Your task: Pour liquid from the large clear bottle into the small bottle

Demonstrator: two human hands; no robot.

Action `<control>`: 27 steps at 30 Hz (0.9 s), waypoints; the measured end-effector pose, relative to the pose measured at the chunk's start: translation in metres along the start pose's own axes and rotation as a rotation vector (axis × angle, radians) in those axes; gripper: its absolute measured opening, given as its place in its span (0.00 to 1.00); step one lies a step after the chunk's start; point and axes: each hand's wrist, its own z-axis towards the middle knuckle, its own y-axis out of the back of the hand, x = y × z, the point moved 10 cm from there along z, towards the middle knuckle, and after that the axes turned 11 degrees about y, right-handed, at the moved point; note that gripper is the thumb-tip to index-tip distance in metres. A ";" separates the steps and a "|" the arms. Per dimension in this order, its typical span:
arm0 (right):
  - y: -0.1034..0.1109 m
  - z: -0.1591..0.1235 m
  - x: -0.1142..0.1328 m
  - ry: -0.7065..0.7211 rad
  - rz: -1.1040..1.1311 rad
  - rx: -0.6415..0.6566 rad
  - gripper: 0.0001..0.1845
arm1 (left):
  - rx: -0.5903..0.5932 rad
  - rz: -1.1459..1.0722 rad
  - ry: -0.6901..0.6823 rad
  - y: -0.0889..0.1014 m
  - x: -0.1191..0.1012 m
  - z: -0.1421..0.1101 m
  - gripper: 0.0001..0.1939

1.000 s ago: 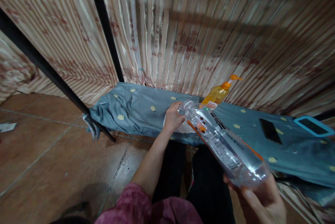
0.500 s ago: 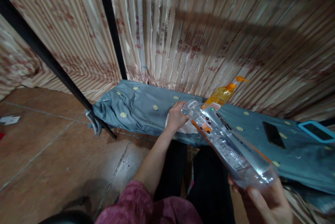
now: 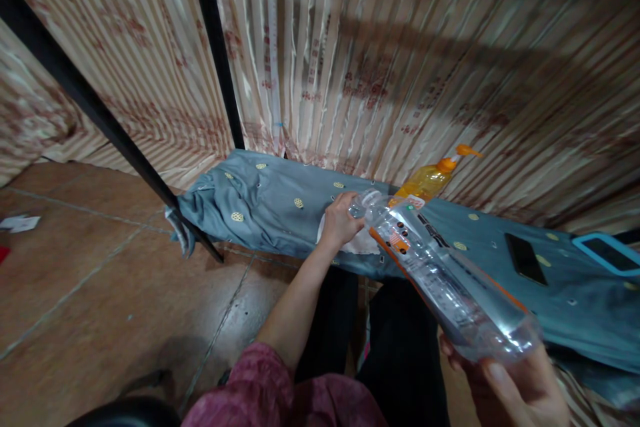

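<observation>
My right hand [image 3: 510,384] grips the base of a clear plastic bottle [image 3: 440,274] with an orange-trimmed label. The bottle is tilted, its open neck pointing down toward a white cloth [image 3: 357,244] on the blue-grey patterned sheet [image 3: 270,204]. My left hand [image 3: 340,219] rests on that white cloth, fingers curled beside the bottle's neck. A little water lies in the bottle's lower side.
An orange pump bottle [image 3: 430,177] stands behind the clear bottle, against the striped curtain [image 3: 375,60]. A black phone [image 3: 523,258] and a blue-framed device [image 3: 607,252] lie on the sheet to the right. Black poles [image 3: 95,110] slant at the left. Brown tiled floor [image 3: 100,294] lies left.
The view has shifted slightly, so everything sits a little lower and further right. My hands keep the same hold, the bottle still tilted at the cloth.
</observation>
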 end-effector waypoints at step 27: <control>-0.009 0.004 -0.009 -0.048 0.070 0.005 0.38 | -0.019 -0.016 0.021 0.003 0.002 0.000 0.23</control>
